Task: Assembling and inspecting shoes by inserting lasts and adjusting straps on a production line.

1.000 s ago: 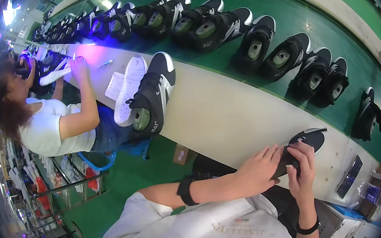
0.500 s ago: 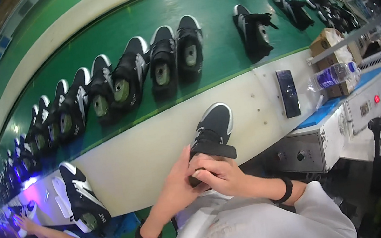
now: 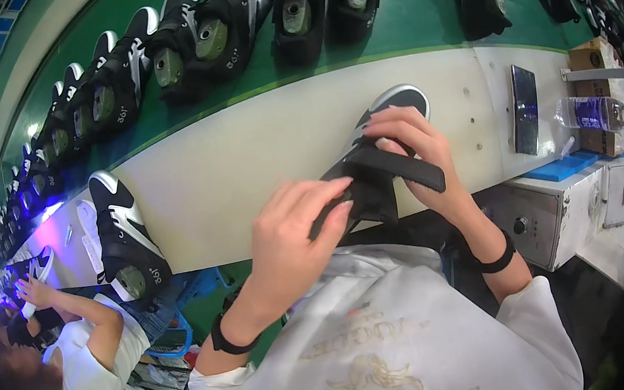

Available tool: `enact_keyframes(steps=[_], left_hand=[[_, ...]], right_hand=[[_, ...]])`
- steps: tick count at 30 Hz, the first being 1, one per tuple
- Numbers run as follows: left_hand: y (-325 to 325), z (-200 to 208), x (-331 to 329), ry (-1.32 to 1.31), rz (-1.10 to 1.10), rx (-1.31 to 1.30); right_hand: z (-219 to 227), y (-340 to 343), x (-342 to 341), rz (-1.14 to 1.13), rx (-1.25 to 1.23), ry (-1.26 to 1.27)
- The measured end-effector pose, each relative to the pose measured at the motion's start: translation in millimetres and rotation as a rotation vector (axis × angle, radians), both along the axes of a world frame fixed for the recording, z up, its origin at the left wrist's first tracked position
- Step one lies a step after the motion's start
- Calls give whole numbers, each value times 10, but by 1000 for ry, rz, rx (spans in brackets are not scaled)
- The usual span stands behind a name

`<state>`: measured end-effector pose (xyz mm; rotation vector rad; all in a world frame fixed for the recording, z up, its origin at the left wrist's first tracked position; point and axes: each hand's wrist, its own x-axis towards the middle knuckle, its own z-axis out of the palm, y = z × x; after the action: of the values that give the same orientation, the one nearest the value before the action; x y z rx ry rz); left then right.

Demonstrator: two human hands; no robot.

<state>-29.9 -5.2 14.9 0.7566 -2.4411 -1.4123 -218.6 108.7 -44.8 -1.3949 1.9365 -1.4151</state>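
A black sneaker [image 3: 373, 198] with a white-edged toe lies in front of me on the pale bench, its heel end toward my body. My left hand [image 3: 290, 238] pinches the collar at the heel end between thumb and fingers. Across the shoe's opening, a flat black tongue or strap [image 3: 414, 170] sticks out to the right. My right hand [image 3: 419, 152] is bent over the shoe's right side, fingertips on the upper near the laces; its thumb is partly hidden behind the flap. The inside of the shoe cannot be made out.
Another black-and-white sneaker [image 3: 126, 237] stands at left on the pale bench [image 3: 235, 158]. Several more line the green belt [image 3: 417, 36] beyond. At right are a phone [image 3: 525, 109], a plastic bottle [image 3: 596, 113], a cardboard box [image 3: 592, 88] and a control box [image 3: 530, 216]. A co-worker [image 3: 94, 345] works at left.
My hands, together over the heel before, have moved apart: the left to the heel collar, the right forward along the upper. The whole view has shifted, so the shoes appear higher.
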Motion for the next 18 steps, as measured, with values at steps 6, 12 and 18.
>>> enact_keyframes(steps=[6, 12, 18], left_hand=[[-54, 225, -44, -86, -217, -82], [249, 266, -240, -271, -159, -356], [44, 182, -275, -259, -225, -324]], right_hand=[[-195, -112, -51, -208, -11, 176], [-247, -268, -321, -516, 64, 173], [-251, -273, -409, -450, 299, -8]])
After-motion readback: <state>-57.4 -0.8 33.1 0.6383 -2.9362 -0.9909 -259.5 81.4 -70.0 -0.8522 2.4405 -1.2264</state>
